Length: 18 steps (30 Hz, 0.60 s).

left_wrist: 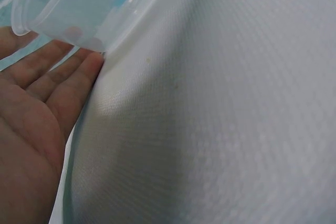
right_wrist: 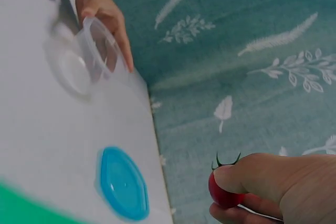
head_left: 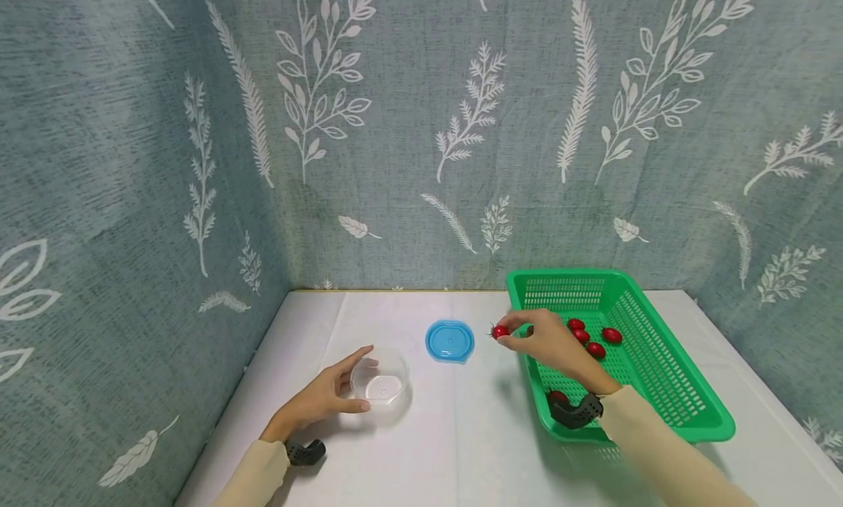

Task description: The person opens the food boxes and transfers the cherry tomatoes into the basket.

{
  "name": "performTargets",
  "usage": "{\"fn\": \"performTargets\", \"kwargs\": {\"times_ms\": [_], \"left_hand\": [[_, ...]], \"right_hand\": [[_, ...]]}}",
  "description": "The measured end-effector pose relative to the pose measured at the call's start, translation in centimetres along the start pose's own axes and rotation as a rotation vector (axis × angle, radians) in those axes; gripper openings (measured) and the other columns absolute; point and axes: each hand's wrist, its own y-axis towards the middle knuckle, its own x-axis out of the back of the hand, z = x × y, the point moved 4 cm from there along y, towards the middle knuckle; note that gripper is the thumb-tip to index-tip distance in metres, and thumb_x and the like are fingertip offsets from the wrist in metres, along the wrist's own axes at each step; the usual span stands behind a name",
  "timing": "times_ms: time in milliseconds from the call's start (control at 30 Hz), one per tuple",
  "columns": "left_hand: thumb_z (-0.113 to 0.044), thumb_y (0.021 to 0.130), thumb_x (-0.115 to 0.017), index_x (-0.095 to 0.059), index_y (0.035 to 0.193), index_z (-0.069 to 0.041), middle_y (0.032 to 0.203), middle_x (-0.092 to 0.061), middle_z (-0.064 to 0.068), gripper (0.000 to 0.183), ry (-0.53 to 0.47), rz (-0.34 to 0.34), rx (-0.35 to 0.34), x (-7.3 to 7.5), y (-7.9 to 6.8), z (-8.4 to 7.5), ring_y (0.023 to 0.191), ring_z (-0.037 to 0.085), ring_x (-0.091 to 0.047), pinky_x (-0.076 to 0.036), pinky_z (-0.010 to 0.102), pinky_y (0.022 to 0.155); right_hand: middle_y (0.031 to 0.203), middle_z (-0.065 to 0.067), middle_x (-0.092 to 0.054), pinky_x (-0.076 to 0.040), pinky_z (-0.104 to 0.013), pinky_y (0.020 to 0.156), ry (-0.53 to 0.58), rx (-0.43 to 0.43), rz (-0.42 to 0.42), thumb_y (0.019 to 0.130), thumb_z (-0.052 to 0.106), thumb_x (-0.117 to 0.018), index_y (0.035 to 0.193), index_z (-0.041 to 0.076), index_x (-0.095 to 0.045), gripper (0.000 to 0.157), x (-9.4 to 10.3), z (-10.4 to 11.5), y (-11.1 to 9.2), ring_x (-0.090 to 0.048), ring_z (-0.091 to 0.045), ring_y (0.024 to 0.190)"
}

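Observation:
Between thumb and fingertips, my right hand (head_left: 541, 339) pinches a red cherry tomato (head_left: 500, 332) with green sepals, above the basket's left edge. The right wrist view shows this cherry tomato (right_wrist: 224, 188) with its sepals pointing up. On the table at the left, my left hand (head_left: 327, 391) holds a clear plastic container (head_left: 384, 379) from its left side, fingers at the far side and thumb at the near side. No contents show in the container. In the left wrist view, fingers touch the container wall (left_wrist: 79, 11). A blue lid (head_left: 450, 341) lies flat between the hands.
A green plastic basket (head_left: 685, 368) stands on the right of the white-covered table (head_left: 454, 434). Inside it are several cherry tomatoes (head_left: 612, 335), one partly hidden by the right wrist's black camera (head_left: 576, 412). Patterned grey-green cloth (head_left: 408, 126) rises behind and at the sides.

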Motion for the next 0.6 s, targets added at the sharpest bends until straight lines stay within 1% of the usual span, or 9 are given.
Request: {"fn": "performTargets", "kwargs": {"times_ms": [67,167,267,300,400,467,600], "left_hand": [[-0.016,0.087,-0.085,-0.018,0.167,-0.021,0.165,-0.031,0.013,0.104,0.006,-0.001,0.0,0.0,0.1,0.0,0.152,0.033,-0.027,-0.031,0.048,0.118],[-0.016,0.087,-0.085,-0.018,0.167,-0.018,0.165,-0.031,0.016,0.104,0.01,-0.001,-0.01,0.0,0.1,0.0,0.152,0.036,-0.027,-0.031,0.049,0.118],[-0.014,0.088,-0.084,-0.017,0.167,-0.015,0.163,-0.031,0.019,0.103,0.004,0.003,-0.026,0.0,0.1,0.0,0.151,0.04,-0.027,-0.03,0.052,0.118],[-0.014,0.088,-0.084,-0.017,0.167,-0.015,0.163,-0.032,0.02,0.103,0.001,0.005,-0.03,0.0,0.1,0.0,0.151,0.04,-0.027,-0.029,0.052,0.117],[-0.014,0.088,-0.084,-0.018,0.166,-0.016,0.163,-0.032,0.02,0.103,-0.002,0.002,-0.036,0.0,0.1,-0.1,0.151,0.041,-0.026,-0.028,0.054,0.118],[-0.015,0.088,-0.084,-0.019,0.166,-0.018,0.163,-0.032,0.02,0.102,0.002,-0.001,-0.035,0.1,0.0,-0.1,0.151,0.041,-0.027,-0.028,0.054,0.117],[-0.015,0.088,-0.084,-0.018,0.167,-0.018,0.163,-0.033,0.019,0.103,0.012,-0.003,-0.024,0.0,0.0,0.0,0.151,0.04,-0.028,-0.029,0.054,0.118]], "right_hand": [[0.107,-0.002,-0.072,-0.053,-0.036,0.062,-0.007,-0.006,-0.013,0.093,0.026,-0.079,0.112,0.017,-0.077,0.021,0.6,-0.3,-0.4,-0.063,-0.026,0.081],[0.108,-0.003,-0.072,-0.052,-0.036,0.06,-0.02,-0.014,-0.033,0.093,0.025,-0.079,0.113,0.017,-0.077,0.022,1.4,-0.9,-1.0,-0.063,-0.024,0.08],[0.108,-0.003,-0.073,-0.053,-0.036,0.063,-0.031,-0.014,-0.042,0.093,0.025,-0.078,0.112,0.018,-0.077,0.021,2.0,-1.5,-1.5,-0.065,-0.022,0.081],[0.108,-0.003,-0.073,-0.054,-0.037,0.066,-0.026,-0.017,-0.041,0.094,0.025,-0.078,0.112,0.018,-0.077,0.02,2.1,-1.8,-1.7,-0.066,-0.022,0.083],[0.108,-0.003,-0.072,-0.056,-0.038,0.07,-0.008,-0.026,-0.044,0.095,0.027,-0.077,0.112,0.018,-0.077,0.02,2.6,-2.5,-2.1,-0.069,-0.023,0.086],[0.107,-0.003,-0.072,-0.055,-0.038,0.068,0.001,-0.036,-0.044,0.095,0.027,-0.077,0.111,0.018,-0.077,0.019,3.0,-3.0,-2.4,-0.071,-0.025,0.086],[0.106,-0.003,-0.073,-0.051,-0.035,0.059,-0.031,-0.049,-0.059,0.094,0.025,-0.077,0.11,0.019,-0.077,0.017,3.8,-3.7,-2.9,-0.067,-0.026,0.082]]}}
